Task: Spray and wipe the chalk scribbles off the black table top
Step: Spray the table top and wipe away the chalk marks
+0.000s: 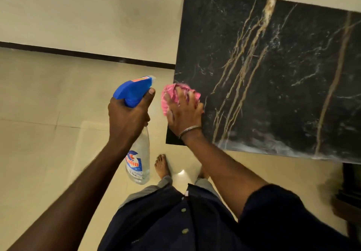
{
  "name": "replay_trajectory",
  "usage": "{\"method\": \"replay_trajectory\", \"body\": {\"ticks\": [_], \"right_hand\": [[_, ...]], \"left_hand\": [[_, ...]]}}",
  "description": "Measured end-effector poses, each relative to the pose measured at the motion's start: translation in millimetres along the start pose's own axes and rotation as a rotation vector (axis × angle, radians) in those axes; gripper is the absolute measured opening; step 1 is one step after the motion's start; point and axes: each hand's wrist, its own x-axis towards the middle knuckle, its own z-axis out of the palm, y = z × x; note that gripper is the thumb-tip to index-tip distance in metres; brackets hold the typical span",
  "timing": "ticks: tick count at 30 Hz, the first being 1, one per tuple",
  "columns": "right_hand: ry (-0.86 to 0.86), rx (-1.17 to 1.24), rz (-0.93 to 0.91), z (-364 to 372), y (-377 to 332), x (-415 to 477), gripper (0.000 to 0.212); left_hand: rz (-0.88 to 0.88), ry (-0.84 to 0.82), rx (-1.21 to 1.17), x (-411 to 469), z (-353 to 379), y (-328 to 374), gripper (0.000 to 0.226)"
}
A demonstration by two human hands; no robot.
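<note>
right hand (183, 112) fingers clenched on pink cloth (176, 92), pressed at table top (273, 74) left edge | unwiped slab runs rightward from fingertips | left hand (127, 117) grasps spray bottle (137, 153), off table

One black bench (283, 78) with pale veins fills the upper right of the frame. One spray bottle (137, 153), clear with a blue trigger head, hangs at centre left. One pink cloth (175, 94) sits at the bench's left edge, mid-frame. Two hands show: the left hand (127, 117) around the bottle's neck, the right hand (184, 112) on the cloth. One metal bangle (190, 130) circles the right wrist. Two bare feet show at lower centre, one clearly (161, 165), the other mostly hidden behind the right arm. Two shirt buttons (183, 210) show at the bottom.
</note>
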Motion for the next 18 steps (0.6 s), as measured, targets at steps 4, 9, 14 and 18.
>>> {"method": "replay_trajectory", "body": {"ticks": [4, 9, 14, 18], "right_hand": [[0.011, 0.104, 0.018, 11, -15, -56, 0.057], [0.03, 0.14, 0.028, 14, -17, -81, 0.058], [0.031, 0.175, 0.0, 18, 8, -97, 0.06], [0.05, 0.163, 0.084, 26, 68, -122, 0.058]], "left_hand": [[0.023, -0.069, 0.035, -16, 0, -8, 0.035], [0.027, -0.136, 0.056, -35, 11, -9, 0.035], [0.036, -0.158, 0.07, -52, 40, 0, 0.022], [0.034, -0.154, 0.085, -65, 69, 7, 0.027]]}}
